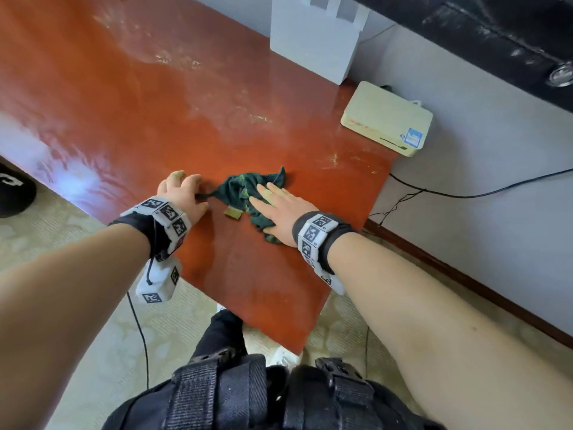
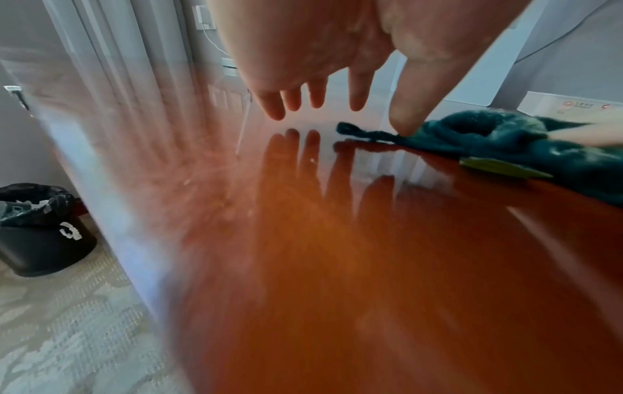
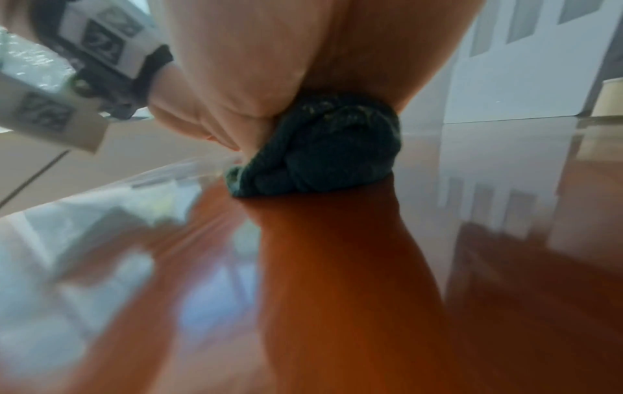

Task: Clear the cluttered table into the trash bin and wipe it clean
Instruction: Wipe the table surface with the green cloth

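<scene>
A crumpled dark green cloth point(image 1: 240, 187) point(image 2: 489, 138) point(image 3: 323, 149) with a yellowish tag lies on the glossy red-brown table point(image 1: 155, 103) near its right end. My right hand point(image 1: 279, 209) point(image 3: 269, 66) presses flat on the cloth, fingers straight. My left hand point(image 1: 183, 190) point(image 2: 320, 80) hovers just left of it with fingers pointing down and spread. Its thumb touches the cloth's pointed left corner. A black lined trash bin point(image 2: 40, 229) point(image 1: 12, 193) stands on the floor to the left of the table.
A white box-like device point(image 1: 316, 38) stands at the table's far edge by the wall. A beige flat device point(image 1: 387, 119) sits at the far right corner, with black cables point(image 1: 465, 193) trailing down the wall. Pale streaks show on the tabletop.
</scene>
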Available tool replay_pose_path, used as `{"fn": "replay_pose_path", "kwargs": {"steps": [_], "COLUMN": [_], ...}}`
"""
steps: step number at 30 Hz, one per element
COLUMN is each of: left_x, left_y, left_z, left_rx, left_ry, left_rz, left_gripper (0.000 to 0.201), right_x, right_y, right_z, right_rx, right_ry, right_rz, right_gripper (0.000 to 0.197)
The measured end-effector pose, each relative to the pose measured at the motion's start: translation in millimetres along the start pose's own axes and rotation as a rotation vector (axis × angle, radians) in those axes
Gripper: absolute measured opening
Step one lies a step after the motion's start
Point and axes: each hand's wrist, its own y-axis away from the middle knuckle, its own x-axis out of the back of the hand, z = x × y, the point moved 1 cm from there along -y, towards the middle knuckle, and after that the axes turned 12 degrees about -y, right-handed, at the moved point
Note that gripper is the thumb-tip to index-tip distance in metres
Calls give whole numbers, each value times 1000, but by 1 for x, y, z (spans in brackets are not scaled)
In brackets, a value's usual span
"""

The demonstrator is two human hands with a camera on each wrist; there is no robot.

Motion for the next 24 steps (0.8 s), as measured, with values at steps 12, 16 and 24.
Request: {"fn": "replay_pose_path", "kwargs": {"steps": [12, 16, 24], "left_x": [24, 23, 16], "left_y": [-76, -77, -72], "left_z": [76, 90, 89], "left_rx": [-462, -502, -529], "left_ry": [-263, -334, -577], "left_rz": [-100, -187, -251], "left_gripper": [72, 70, 66], "right_x": [48, 32, 48], "right_y": [-20, 28, 110], "right_z": [92, 114, 146], "right_rx": [-583, -810, -1083], "right_ry": [-392, -406, -500], "right_rz": [308, 396, 610], "right_gripper": [61, 58, 61]}}
